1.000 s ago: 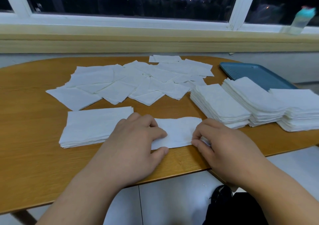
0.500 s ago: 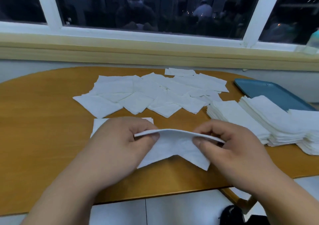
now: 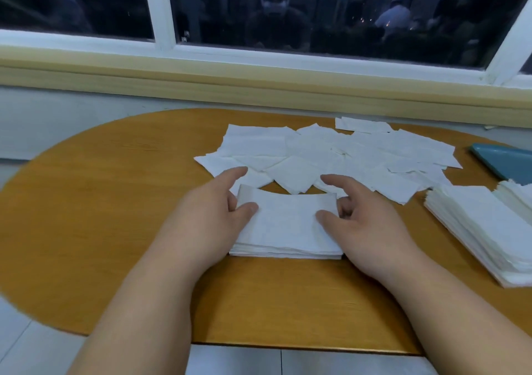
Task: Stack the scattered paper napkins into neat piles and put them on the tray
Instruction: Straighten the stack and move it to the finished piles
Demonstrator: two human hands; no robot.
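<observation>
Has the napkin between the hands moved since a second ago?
Yes. The napkin went left: it lay on the table right of the small pile, now on top of it.

Tray [image 3: 509,163] cropped at right edge, second napkin stack [image 3: 518,196] mostly cut off

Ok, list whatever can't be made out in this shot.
Tray: head view, mostly cut off by right edge.
Finished stacks: head view, run past right edge; number unknown.
Near pile: sheet count too fine to tell.
Left hand, right hand: pinching top napkin or just pressing, unclear.
</observation>
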